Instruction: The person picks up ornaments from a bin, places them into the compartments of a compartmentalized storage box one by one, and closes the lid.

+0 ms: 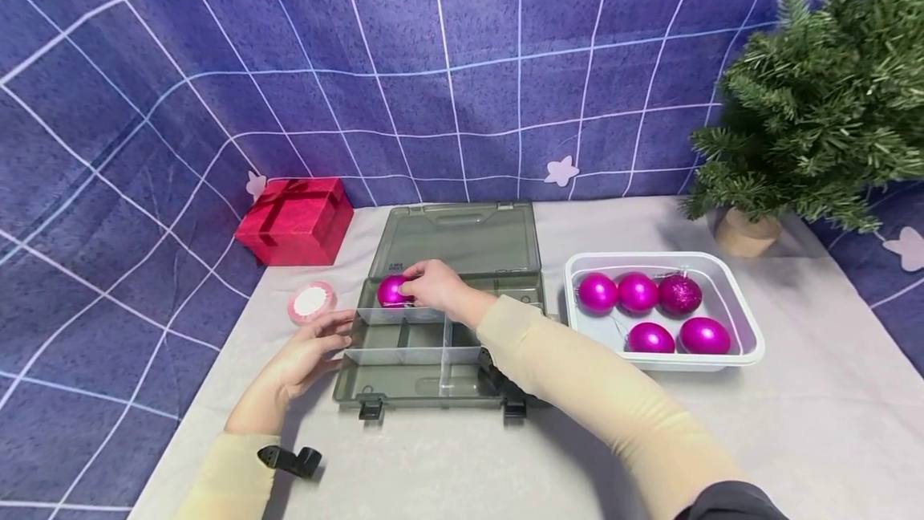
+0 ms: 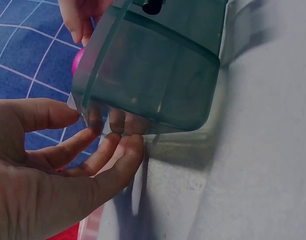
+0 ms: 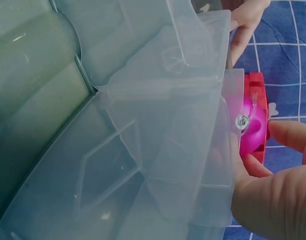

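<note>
A shiny magenta Christmas ball (image 1: 392,291) sits at the back left compartment of the grey-green, see-through divided box (image 1: 426,385). My right hand (image 1: 435,286) reaches over the dividers and holds this ball with thumb and fingers. In the right wrist view the ball (image 3: 252,125) shows its metal cap and loop, partly behind a clear divider (image 3: 192,115). My left hand (image 1: 306,355) rests its extended fingertips on the box's outer left side. The left wrist view shows the fingers (image 2: 115,172) meeting the box wall (image 2: 157,75).
A white tub (image 1: 751,343) to the right contains several magenta balls (image 1: 638,293). Behind it stands a small artificial tree (image 1: 808,103). A red gift box (image 1: 296,219) and a pink-and-white round roll (image 1: 312,302) lie left. The box's lid (image 1: 458,239) is folded back.
</note>
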The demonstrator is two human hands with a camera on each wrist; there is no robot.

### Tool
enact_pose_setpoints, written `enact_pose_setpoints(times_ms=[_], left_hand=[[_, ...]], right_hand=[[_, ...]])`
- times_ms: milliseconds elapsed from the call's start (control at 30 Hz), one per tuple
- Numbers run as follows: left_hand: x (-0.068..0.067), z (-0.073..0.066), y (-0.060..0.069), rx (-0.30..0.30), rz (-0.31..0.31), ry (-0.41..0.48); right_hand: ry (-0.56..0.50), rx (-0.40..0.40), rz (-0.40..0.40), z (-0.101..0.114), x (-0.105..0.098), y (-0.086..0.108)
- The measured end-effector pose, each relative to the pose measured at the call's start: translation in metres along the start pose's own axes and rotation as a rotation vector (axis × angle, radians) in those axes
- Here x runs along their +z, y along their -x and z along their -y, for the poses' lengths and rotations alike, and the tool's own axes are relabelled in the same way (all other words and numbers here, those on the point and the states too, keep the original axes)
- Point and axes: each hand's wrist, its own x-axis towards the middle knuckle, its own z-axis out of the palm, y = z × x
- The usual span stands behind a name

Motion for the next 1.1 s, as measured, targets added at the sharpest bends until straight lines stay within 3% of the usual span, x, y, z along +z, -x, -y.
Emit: enact_pose_setpoints(times_ms=[367,600,833,1100], left_hand=[[0.004,0.002,-0.002,-0.006,0.017,-0.007],[0.002,0.005,-0.002,-0.005,0.015,-0.013],[-0.001,0.005,-0.002,0.014,0.016,-0.013],[-0.001,0.004,-0.001,0.028,0.009,-0.024]], right_hand=[[0.144,0.005,0.078,-0.001,0.001,0.001],[0.058,-0.025,0.092,0.003,-0.005,0.009],[-0.001,-0.095,0.059,0.021,-0.032,0.027],[0.006,-0.223,0.048,0.052,-0.082,0.077]])
